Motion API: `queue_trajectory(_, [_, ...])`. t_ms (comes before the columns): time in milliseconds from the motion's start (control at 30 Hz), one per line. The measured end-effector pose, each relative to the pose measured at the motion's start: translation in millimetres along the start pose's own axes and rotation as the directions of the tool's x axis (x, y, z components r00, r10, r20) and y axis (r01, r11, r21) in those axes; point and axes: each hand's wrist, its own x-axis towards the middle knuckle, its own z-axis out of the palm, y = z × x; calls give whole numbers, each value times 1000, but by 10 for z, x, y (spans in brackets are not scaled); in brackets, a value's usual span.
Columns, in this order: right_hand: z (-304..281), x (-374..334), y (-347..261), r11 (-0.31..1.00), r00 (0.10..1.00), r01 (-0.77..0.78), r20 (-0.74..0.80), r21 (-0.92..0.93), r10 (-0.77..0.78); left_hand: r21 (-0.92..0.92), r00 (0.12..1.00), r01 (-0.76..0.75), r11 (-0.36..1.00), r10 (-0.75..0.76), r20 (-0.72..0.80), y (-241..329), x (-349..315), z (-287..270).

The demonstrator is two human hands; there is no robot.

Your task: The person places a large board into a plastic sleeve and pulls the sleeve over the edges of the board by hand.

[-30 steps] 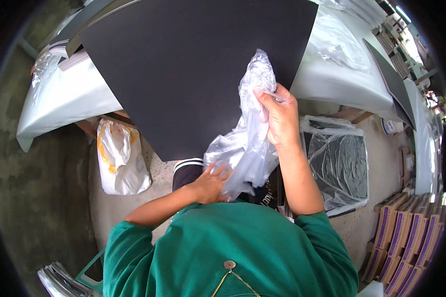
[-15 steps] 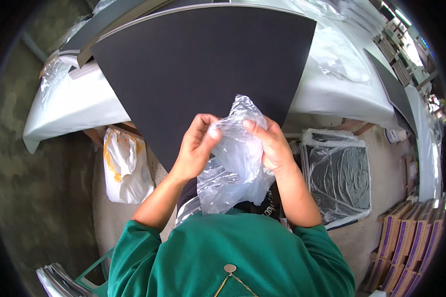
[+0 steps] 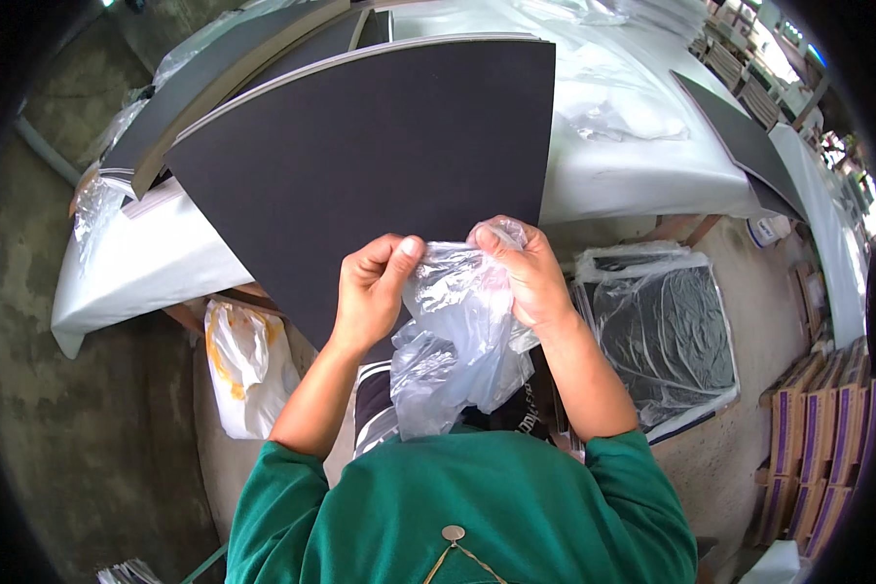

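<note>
Faces a black board [image 3: 389,156], with a white-covered table [image 3: 642,185] on both sides of it, a dark wall [image 3: 88,409] well left of it, and a plastic-wrapped panel [image 3: 662,326] and brown cartons [image 3: 813,438] on the floor [image 3: 701,472] right of it. Holds crumpled plastic film [image 3: 467,302] at the board's near end, with left hand [image 3: 368,292] and right hand [image 3: 535,282] pinched on its top edge. Hangs lengthwise from there, loose end pointing away from the board, toward the body.

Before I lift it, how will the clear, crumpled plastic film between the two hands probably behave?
The film is probably floppy: it hangs in loose folds between the left hand and right hand. It looks thin and translucent, so likely light. Its shine suggests it may slip.
</note>
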Motion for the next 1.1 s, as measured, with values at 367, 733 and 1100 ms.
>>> queue_trajectory(367, [224, -14, 71, 998, 993, -43, 116, 42, 38, -61, 994, -61, 996, 66, 84, 172, -37, -165])
queue_trajectory(733, [271, 149, 232, 1000, 995, 7, 100, 1, -7, 69, 997, 39, 997, -43, 69, 152, -8, -322])
queue_trajectory(1100, [372, 233, 270, 999, 991, -12, 129, -48, 18, -10, 1000, -14, 1000, 14, 9, 113, 7, -380])
